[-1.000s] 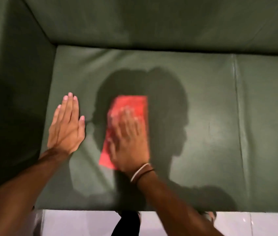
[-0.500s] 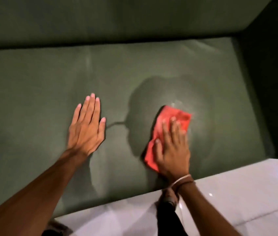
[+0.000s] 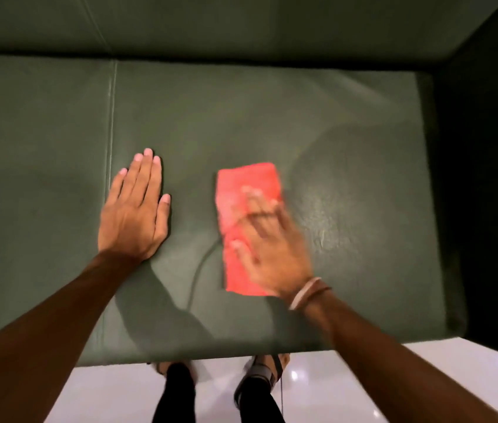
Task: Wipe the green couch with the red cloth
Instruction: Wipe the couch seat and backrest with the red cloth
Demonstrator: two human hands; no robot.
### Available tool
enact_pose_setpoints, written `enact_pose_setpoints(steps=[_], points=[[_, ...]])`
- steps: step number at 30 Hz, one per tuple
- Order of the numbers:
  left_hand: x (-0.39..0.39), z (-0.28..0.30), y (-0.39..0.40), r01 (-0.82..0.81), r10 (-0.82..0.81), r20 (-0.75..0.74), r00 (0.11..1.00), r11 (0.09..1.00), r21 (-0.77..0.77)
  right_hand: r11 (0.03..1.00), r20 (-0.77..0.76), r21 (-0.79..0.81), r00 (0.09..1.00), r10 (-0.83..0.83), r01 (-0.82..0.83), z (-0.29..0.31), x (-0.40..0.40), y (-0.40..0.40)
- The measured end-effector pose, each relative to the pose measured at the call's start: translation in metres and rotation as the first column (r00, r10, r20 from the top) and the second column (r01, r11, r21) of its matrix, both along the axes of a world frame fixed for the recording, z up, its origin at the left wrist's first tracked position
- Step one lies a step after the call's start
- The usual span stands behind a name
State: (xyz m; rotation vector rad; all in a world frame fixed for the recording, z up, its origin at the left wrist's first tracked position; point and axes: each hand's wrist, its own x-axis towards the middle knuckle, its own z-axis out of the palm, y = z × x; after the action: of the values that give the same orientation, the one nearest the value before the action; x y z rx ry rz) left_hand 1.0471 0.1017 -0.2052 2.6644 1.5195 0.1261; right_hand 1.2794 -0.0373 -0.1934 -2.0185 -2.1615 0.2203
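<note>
The right hand [image 3: 267, 245] lies flat on the red cloth [image 3: 246, 222], palm down, fingers spread and pressing rather than curled around it; nothing is pinched or clenched, the cloth is simply pinned under the open palm. The hand is blurred, so the exact finger placement is hard to read. It covers the cloth's lower right part, while the upper end and left edge show bare. A pair of bands [image 3: 304, 293] circles the right wrist.

The cloth is folded into a long rectangle and lies flat on the seat cushion of the green couch [image 3: 348, 123], right of the middle of the cushion, its long side running away from the person.

The left hand [image 3: 135, 212] rests open and flat on the same cushion, fingers together and pointing toward the backrest, holding nothing. It sits well apart from the cloth, just right of a vertical seam [image 3: 112, 117] in the seat.

A glossy patch shows on the cushion right of the cloth. Below the couch's front edge, the person's feet [image 3: 267, 369] stand on a pale shiny floor [image 3: 394, 377].
</note>
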Motion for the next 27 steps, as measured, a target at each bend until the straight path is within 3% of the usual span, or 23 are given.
enact_pose_setpoints(steps=[3, 6, 8, 10, 12, 14, 17, 19, 20, 24, 25, 26, 27], points=[[0.003, -0.001, -0.003, -0.022, 0.022, -0.010, 1.000, 1.000, 0.012, 0.928, 0.081, -0.015, 0.925, -0.371, 0.373, -0.003, 0.087, 0.013], [0.004, -0.004, -0.002, -0.015, 0.016, -0.013, 1.000, 0.999, 0.039, 0.849, 0.048, 0.025, 0.848, -0.528, 0.528, 0.000, 0.100, 0.085], [0.004, -0.004, 0.000, -0.009, 0.009, -0.019, 1.000, 1.000, 0.030, 0.917, 0.054, 0.049, 0.916, -0.398, 0.396, -0.001, 0.054, 0.115], [0.002, -0.002, 0.001, -0.013, 0.013, -0.022, 1.000, 1.000, 0.017, 0.998, 0.093, 0.031, 0.994, -0.058, 0.055, -0.003, 0.010, 0.105], [0.002, 0.001, 0.002, -0.006, 0.006, -0.023, 1.000, 1.000, 0.006, 0.987, 0.079, -0.024, 0.984, 0.159, -0.158, 0.001, 0.016, 0.068], [0.003, 0.003, 0.004, 0.001, -0.001, -0.021, 1.000, 1.000, -0.001, 0.992, 0.080, -0.006, 0.989, 0.122, -0.122, 0.008, 0.064, 0.045], [0.005, 0.004, 0.005, -0.004, 0.004, -0.040, 0.999, 1.000, -0.003, 0.967, 0.103, -0.042, 0.964, -0.245, 0.251, 0.009, 0.116, 0.065], [0.004, 0.004, 0.007, 0.022, -0.023, -0.050, 0.998, 1.000, -0.017, 0.924, 0.017, -0.002, 0.924, -0.383, 0.383, 0.007, 0.099, 0.100], [0.003, 0.004, 0.008, 0.038, -0.039, -0.052, 0.998, 0.999, -0.021, 0.927, -0.039, 0.010, 0.926, -0.374, 0.375, 0.006, 0.080, 0.111], [0.003, 0.008, 0.029, 0.140, -0.142, -0.038, 0.989, 0.989, -0.035, 0.991, -0.260, 0.013, 0.957, -0.125, 0.133, 0.000, 0.025, 0.095], [0.008, 0.015, 0.043, 0.160, -0.160, -0.018, 0.987, 0.987, -0.022, 0.984, -0.394, 0.004, 0.905, -0.163, 0.179, 0.004, 0.024, 0.091], [0.016, 0.025, 0.062, 0.167, -0.167, 0.013, 0.986, 0.986, 0.005, 0.958, -0.554, -0.008, 0.796, -0.243, 0.286, 0.013, 0.024, 0.094], [0.027, 0.037, 0.083, 0.155, -0.158, 0.053, 0.986, 0.987, 0.049, 0.894, -0.700, -0.022, 0.632, -0.333, 0.447, 0.025, 0.025, 0.103]])
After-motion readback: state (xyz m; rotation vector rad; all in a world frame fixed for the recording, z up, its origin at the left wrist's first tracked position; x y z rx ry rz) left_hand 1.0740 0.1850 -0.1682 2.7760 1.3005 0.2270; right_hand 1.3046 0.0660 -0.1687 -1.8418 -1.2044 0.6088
